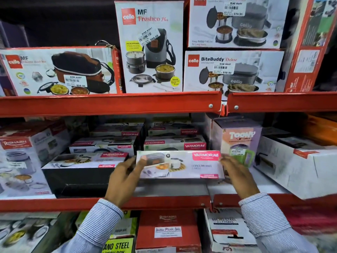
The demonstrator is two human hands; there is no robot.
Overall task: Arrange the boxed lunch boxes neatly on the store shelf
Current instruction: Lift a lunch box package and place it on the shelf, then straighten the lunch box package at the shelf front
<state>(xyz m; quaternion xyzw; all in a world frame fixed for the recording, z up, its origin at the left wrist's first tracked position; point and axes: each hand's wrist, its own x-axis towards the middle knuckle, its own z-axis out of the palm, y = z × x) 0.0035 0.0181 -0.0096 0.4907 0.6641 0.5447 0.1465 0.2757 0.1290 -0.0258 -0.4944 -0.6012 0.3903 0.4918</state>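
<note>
Grip: we clasp the Varmora box [179, 165] by its two short ends, left hand [125, 177] on the left end, right hand [237, 173] on the right, fingers curled around the edges.
Box: we hold it level at centre frame, above the middle shelf [164, 202], in front of the Varmora stack [174, 141].
Left of it: another Varmora box [85, 160] on a black box [76, 181].
Right of it: Toony box [238, 141].
Upper frame: Cello boxes [233, 70] in a row.

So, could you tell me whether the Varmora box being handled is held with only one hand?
No, the left hand grips the left end of the Varmora box while the right hand grips its right end.
</note>
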